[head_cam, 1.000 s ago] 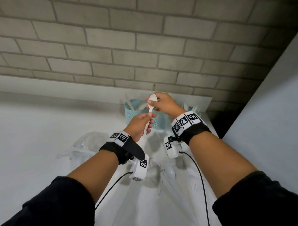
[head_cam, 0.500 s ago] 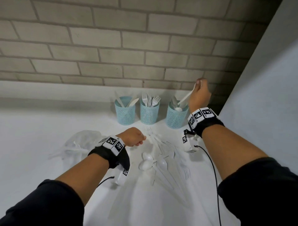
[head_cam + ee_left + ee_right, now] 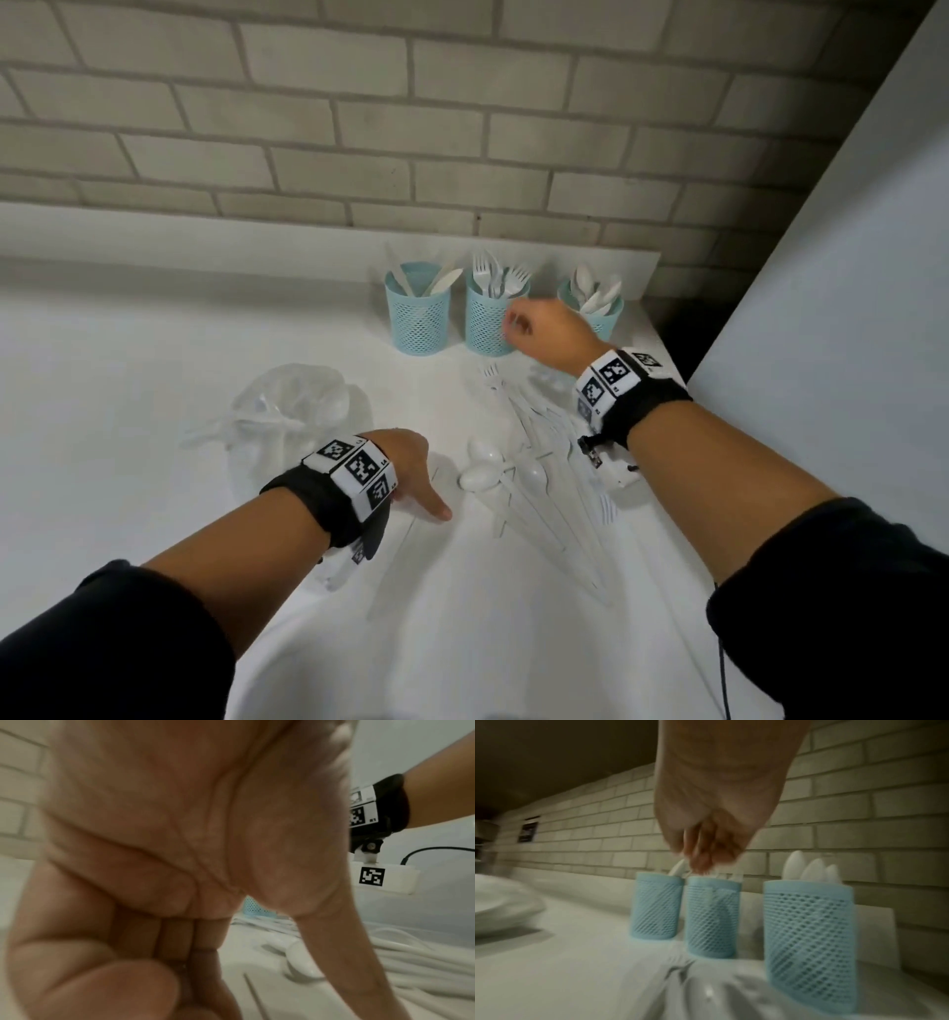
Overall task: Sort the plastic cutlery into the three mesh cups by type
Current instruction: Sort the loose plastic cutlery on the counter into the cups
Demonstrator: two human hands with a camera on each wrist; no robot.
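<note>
Since the earlier frame the right hand [image 3: 547, 334] has come away from the spoon cup [image 3: 595, 308] without the spoon it was carrying and is now hanging in front of the fork cup [image 3: 490, 318], fingers loosely curled and holding nothing. Meanwhile the left hand [image 3: 405, 470] has dropped toward the counter [image 3: 128, 385] beside the loose pile of cutlery [image 3: 534, 462]; its thumb is pointing out toward the pile, and the wrist view is showing the other fingers folded in under the palm. Whether they are pinching anything — cannot tell, the view is too blurred.

All three mesh cups are standing in a row along the back edge of the counter, toward the right corner: the knife cup [image 3: 418, 313] on the left, the fork cup in the middle, the spoon cup on the right, each with white handles or heads sticking up out of it. Unsorted spoons, forks and knives are lying fanned out between the two wrists — nearer the right edge.

A crumpled clear plastic bag [image 3: 287, 406] is lying left of the pile, just beyond the left wrist.
</note>
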